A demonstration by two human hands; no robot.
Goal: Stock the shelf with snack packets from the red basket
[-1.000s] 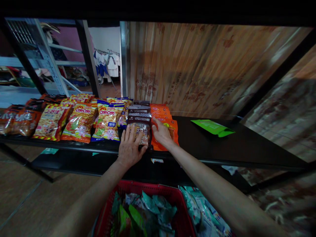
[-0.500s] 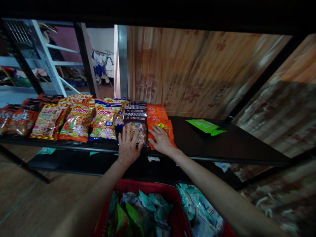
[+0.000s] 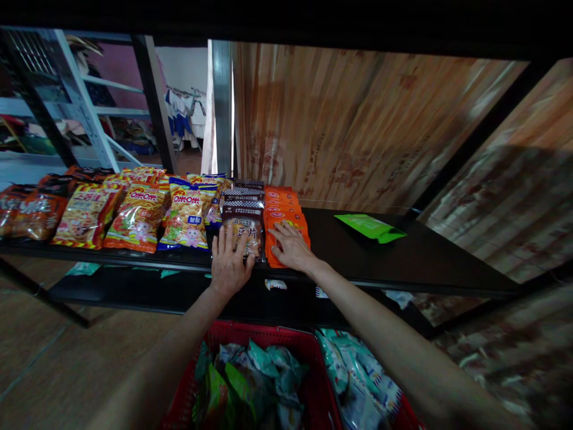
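Over the last second both hands have slid a little toward the shelf's (image 3: 403, 263) front edge, drawing the two packet rows with them, so the fronts now sit nearly level. The left hand (image 3: 229, 263) lies flat, fingers spread, on the brown packet (image 3: 244, 224), a dark pouch with pale lettering at the head of its row. The right hand (image 3: 290, 248), fingers loosely spread, presses the orange packet (image 3: 273, 230) just beside it. A red basket (image 3: 313, 358) of packets sits below the wrists.

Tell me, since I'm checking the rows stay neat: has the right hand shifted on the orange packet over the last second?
Yes. The right hand slid toward the shelf's front edge, from higher up the orange packet.
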